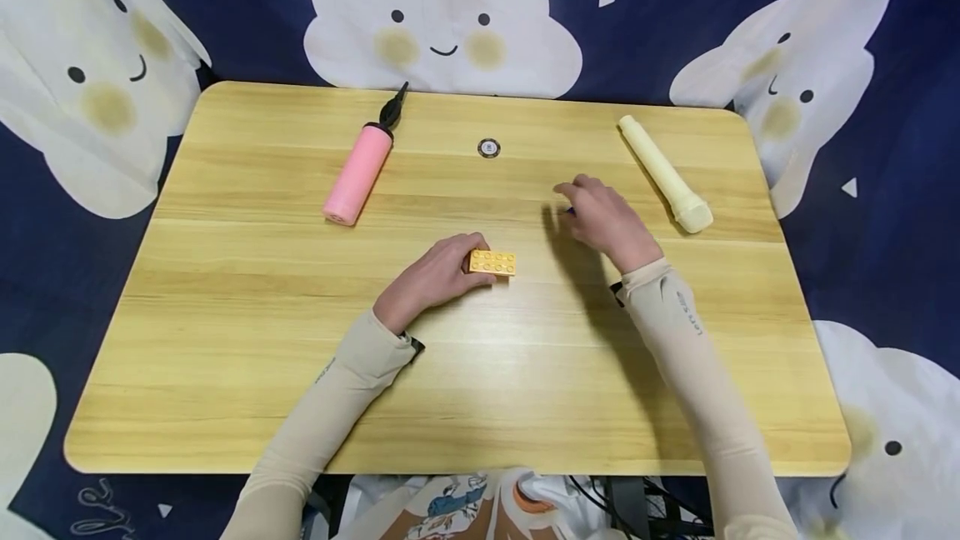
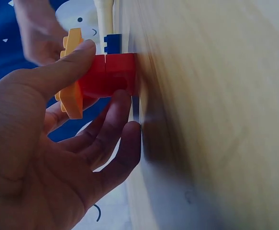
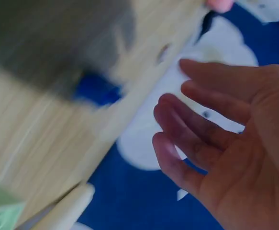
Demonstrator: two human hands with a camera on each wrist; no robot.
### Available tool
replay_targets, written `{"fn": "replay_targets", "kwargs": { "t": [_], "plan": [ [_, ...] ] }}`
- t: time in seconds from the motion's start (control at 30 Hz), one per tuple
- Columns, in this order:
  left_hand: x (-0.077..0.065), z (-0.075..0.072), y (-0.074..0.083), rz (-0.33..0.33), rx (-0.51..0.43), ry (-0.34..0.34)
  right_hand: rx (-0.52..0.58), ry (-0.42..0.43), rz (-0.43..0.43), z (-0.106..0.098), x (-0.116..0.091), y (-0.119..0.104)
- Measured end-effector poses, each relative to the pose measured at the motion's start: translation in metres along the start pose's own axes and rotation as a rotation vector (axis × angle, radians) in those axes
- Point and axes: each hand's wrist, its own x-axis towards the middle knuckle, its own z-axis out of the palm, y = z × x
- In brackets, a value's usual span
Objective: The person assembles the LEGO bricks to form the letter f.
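My left hand (image 1: 433, 275) grips a small stack of toy building bricks near the middle of the table. On top is a yellow brick (image 1: 492, 263), its studs upward; beneath it, red bricks (image 2: 115, 72) show in the left wrist view, standing on or close to the tabletop. My right hand (image 1: 606, 222) hovers over the table to the right, fingers loosely extended, holding nothing. A blue brick (image 3: 97, 90) lies on the table near it, blurred in the right wrist view. In the head view that hand hides most of the blue brick (image 1: 571, 210).
A pink hand pump (image 1: 360, 175) with a black nozzle lies at the back left of the wooden table (image 1: 225, 340). Toward the back middle is a small round dark-rimmed disc (image 1: 489, 148). A pale yellow microphone-shaped object (image 1: 663, 173) lies beyond my right hand.
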Motion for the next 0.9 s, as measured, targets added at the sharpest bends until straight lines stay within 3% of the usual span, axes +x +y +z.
{"fn": "replay_targets", "kwargs": {
  "t": [0.23,0.63,0.9],
  "plan": [
    [0.001,0.001,0.0,-0.042,-0.02,-0.02,0.036,-0.13,0.134,0.009,0.0,0.029],
    [0.001,0.001,-0.001,-0.061,-0.03,-0.007,0.05,-0.112,0.101,0.016,0.004,0.034],
    [0.001,0.002,-0.001,-0.068,-0.033,-0.003,0.074,-0.102,0.079,0.011,-0.001,0.015]
  ]
}}
